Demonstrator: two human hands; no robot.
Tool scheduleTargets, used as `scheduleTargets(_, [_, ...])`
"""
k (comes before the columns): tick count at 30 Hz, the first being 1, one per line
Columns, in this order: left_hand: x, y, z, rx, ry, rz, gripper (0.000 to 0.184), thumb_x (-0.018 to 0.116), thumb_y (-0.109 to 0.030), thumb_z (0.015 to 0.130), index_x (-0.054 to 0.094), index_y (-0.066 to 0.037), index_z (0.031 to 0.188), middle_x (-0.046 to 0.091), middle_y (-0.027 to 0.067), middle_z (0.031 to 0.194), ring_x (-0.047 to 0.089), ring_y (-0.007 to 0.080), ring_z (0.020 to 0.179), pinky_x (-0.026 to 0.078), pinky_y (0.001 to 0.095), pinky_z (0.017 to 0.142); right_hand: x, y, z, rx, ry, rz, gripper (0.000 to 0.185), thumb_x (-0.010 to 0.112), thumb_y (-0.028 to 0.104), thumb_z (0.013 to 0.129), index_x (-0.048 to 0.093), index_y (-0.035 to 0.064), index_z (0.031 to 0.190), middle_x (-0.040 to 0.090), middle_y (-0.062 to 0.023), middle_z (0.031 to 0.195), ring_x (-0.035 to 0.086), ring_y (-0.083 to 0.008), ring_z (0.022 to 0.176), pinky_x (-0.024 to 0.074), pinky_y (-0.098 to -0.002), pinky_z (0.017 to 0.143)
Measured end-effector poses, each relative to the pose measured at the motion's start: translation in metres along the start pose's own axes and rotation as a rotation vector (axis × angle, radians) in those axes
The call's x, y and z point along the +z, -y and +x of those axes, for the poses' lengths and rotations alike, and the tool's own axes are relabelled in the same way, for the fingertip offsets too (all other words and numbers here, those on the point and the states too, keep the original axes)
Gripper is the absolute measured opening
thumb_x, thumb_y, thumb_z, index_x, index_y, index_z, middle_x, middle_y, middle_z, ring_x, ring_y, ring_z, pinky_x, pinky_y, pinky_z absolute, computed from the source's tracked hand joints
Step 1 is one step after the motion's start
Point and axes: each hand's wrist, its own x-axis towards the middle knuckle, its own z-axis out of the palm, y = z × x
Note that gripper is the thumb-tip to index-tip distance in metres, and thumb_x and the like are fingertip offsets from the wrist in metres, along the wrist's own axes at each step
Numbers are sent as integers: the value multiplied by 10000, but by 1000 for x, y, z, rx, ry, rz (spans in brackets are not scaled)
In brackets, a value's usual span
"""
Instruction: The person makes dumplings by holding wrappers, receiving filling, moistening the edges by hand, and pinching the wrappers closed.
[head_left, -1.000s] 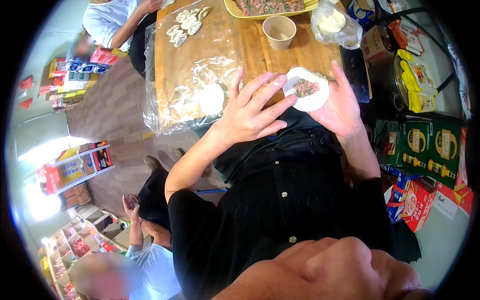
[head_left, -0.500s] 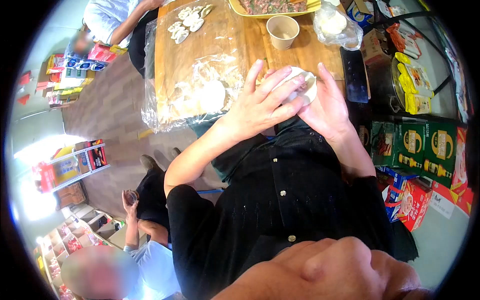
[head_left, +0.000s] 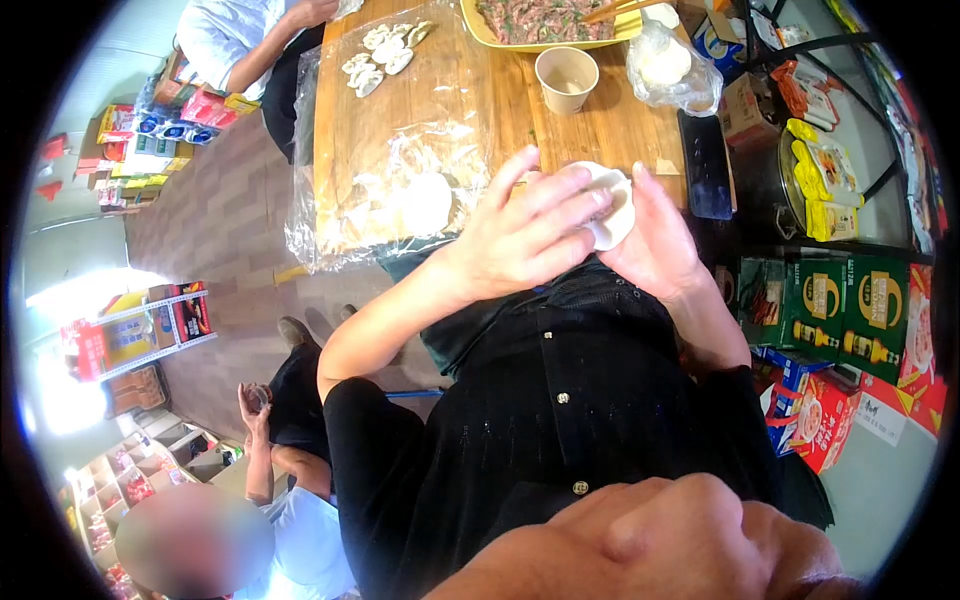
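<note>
A round white dumpling wrapper (head_left: 615, 215) rests in my right hand (head_left: 655, 240), held between its fingers and raised thumb above the near table edge. My left hand (head_left: 530, 225) reaches across from the left, its fingers stretched out and a little apart. Its fingertips touch or lie just over the wrapper and cover part of it. Beyond my hands is a paper cup (head_left: 567, 82). Farther back, a yellow tray (head_left: 545, 45) holds minced meat filling with chopsticks in it. On plastic film (head_left: 440, 130) to the left lie another white wrapper (head_left: 427, 203) and several folded dumplings (head_left: 385, 50).
A clear bag of white dough (head_left: 665, 65) and a black phone (head_left: 706, 165) are along the table's right side. Green boxes (head_left: 822, 305) and yellow packets (head_left: 830, 185) line the right. One person sits at the far left (head_left: 235, 45), another at lower left (head_left: 305, 525).
My left fingers have shifted slightly over the wrapper, and more of its near side shows. The meat seen on it before is now mostly hidden. The view has tilted slightly.
</note>
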Motion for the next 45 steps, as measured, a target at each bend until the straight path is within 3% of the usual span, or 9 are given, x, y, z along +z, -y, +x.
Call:
scheduleTargets(5, [17, -6, 6, -546, -214, -392, 182, 751, -118, 728, 598, -102, 827, 643, 98, 1107, 577, 289, 1074, 376, 472, 956, -1, -5, -1, -94, 110, -336, 504, 482, 297, 995, 382, 5, 1394, 536, -89, 1270, 526, -190, 1191, 397, -365, 1051])
scheduleTargets(9, [24, -11, 1, -694, -219, -485, 143, 698, -17, 780, 572, -56, 837, 670, 132, 1007, 624, 244, 961, 448, 393, 894, -7, -5, -6, -39, -79, -626, 473, 542, 160, 976, 388, -10, 1390, 529, -84, 1282, 525, -167, 1193, 433, -330, 1024])
scheduleTargets(15, [42, -25, -9, -916, -308, -678, 187, 674, -13, 832, 530, -30, 951, 635, 120, 1024, 584, 188, 963, 441, 340, 904, -7, -6, -3, -92, -29, -561, 464, 482, 185, 1009, 359, -2, 1415, 507, -125, 1303, 497, -210, 1235, 410, -375, 1051])
scheduleTargets(22, [42, -30, 0, -995, -369, -790, 281, 710, -104, 809, 557, -33, 1033, 603, 108, 1060, 567, 197, 925, 448, 327, 838, -3, -8, -6, -192, -98, -536, 602, 498, 92, 981, 193, 37, 1497, 480, -166, 1323, 490, -268, 1247, 402, -415, 1049])
scheduleTargets(28, [29, -14, -5, -951, -10, -924, 327, 661, -182, 888, 603, -24, 1168, 560, 90, 1201, 545, 157, 1020, 432, 292, 867, -14, -7, -9, -157, -119, -776, 661, 507, 54, 969, 135, 53, 1515, 469, -155, 1326, 475, -216, 1241, 376, -351, 1056])
scheduleTargets(36, [27, -15, -9, -1029, -87, -1088, 291, 659, -158, 884, 625, -36, 1146, 546, 82, 1250, 547, 135, 958, 432, 272, 851, -9, -10, -8, -150, -134, -720, 680, 494, 31, 961, 115, 72, 1525, 458, -156, 1332, 484, -245, 1242, 393, -373, 1050])
scheduleTargets(38, [27, -16, -13, -966, -212, -873, 308, 675, -144, 869, 622, -36, 1153, 544, 87, 1256, 533, 126, 972, 433, 281, 850, -10, -10, -8, -134, -113, -739, 683, 498, 35, 960, 116, 74, 1525, 452, -153, 1337, 483, -241, 1243, 393, -373, 1050])
scheduleTargets(43, [12, -20, -4, -740, -33, -403, 211, 735, -140, 762, 710, -104, 968, 545, 123, 1238, 479, 331, 1161, 400, 422, 962, -14, -10, -6, -53, -99, -730, 698, 516, 39, 953, 119, 81, 1525, 436, -146, 1351, 480, -221, 1241, 397, -362, 1044])
scheduleTargets(45, [12, -20, -5, -732, -6, -408, 205, 706, -145, 794, 712, -110, 996, 540, 120, 1263, 466, 325, 1191, 376, 428, 996, -14, -15, -5, -43, -110, -547, 690, 520, 34, 957, 123, 75, 1520, 495, -122, 1278, 503, -166, 1168, 415, -313, 988])
